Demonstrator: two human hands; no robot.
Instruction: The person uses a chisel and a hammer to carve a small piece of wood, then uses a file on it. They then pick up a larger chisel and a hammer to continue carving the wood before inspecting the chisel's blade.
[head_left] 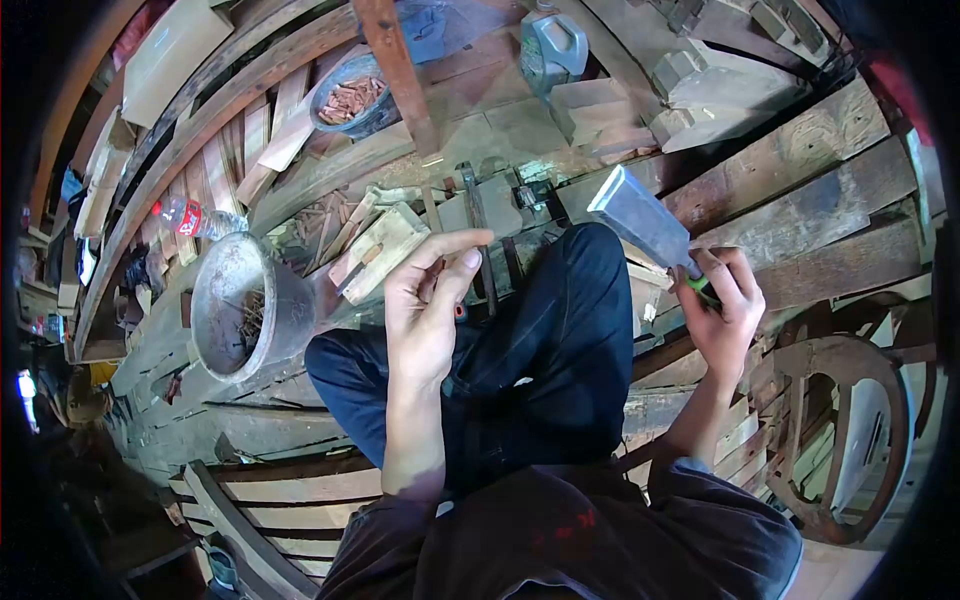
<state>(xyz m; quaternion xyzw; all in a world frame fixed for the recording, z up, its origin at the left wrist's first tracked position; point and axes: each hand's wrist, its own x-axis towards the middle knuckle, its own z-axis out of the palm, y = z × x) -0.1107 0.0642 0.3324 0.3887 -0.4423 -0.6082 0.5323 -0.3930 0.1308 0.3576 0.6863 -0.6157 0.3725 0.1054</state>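
My right hand (pixel 728 308) is closed around the green and black handle of a broad, flat-bladed tool (pixel 645 218). Its grey rectangular blade points up and left, with a bright far edge. My left hand (pixel 430 300) is raised above my left knee with nothing visible in it. Its index finger stretches to the right, the thumb is apart beneath it, and the other fingers curl. A pale wood block (pixel 385 255) lies just beyond the left hand. Near it, a metal bar clamp (pixel 478 230) stands in front of my crossed legs.
To the left are a grey bucket (pixel 283 318) and a plastic bottle (pixel 200 220). A blue tub of wooden pegs (pixel 352 100) and a blue jug (pixel 553 50) stand farther back. A brown post (pixel 397 75) rises ahead. Planks (pixel 800 215) lie right; a curved wooden frame (pixel 845 355) stands nearby.
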